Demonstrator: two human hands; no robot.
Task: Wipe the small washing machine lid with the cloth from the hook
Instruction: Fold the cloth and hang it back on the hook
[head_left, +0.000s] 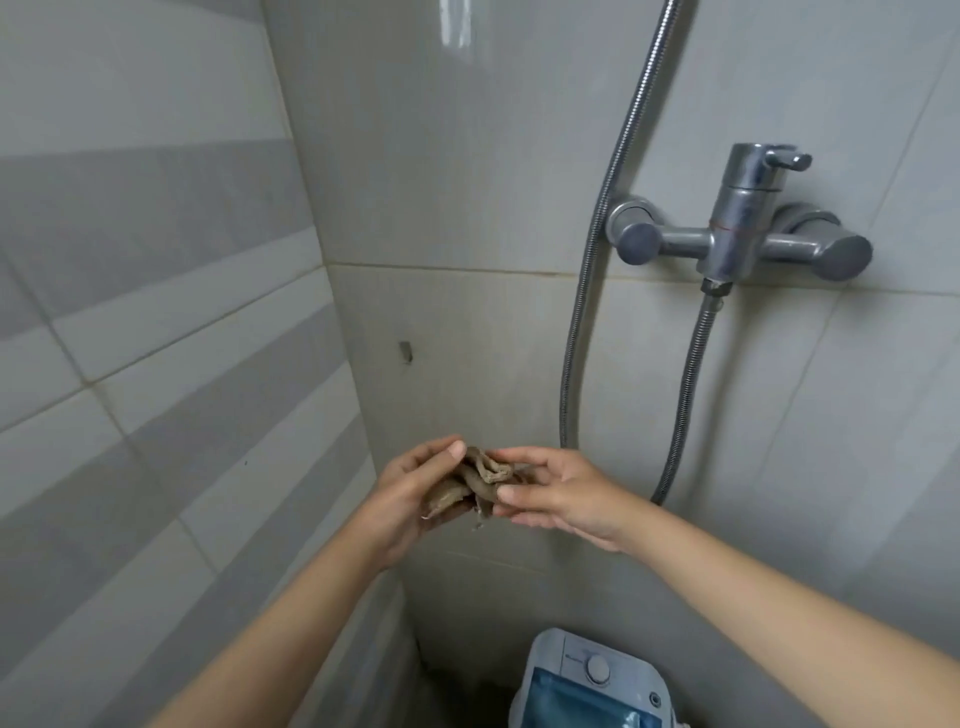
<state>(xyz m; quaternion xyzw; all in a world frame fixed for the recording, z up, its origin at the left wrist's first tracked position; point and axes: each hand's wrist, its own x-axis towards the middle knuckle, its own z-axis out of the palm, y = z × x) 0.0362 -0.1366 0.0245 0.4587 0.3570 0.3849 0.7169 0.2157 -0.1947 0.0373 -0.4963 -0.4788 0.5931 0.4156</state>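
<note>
A crumpled brownish cloth (475, 480) is held in the air between both hands, in front of the tiled corner. My left hand (410, 499) cups it from the left with the thumb on top. From the right, my right hand (558, 493) pinches it with thumb and fingers. A small bare hook (405, 352) sticks out of the wall above the hands. Far below, at the bottom edge, stands the small washing machine (587, 680), white with a blue see-through lid (582, 704) and a round dial.
A chrome shower mixer tap (737, 228) is mounted on the wall at upper right, with a metal hose (587, 291) looping down beside my right hand. Grey striped tiles (156, 312) cover the left wall. A dark floor corner lies left of the machine.
</note>
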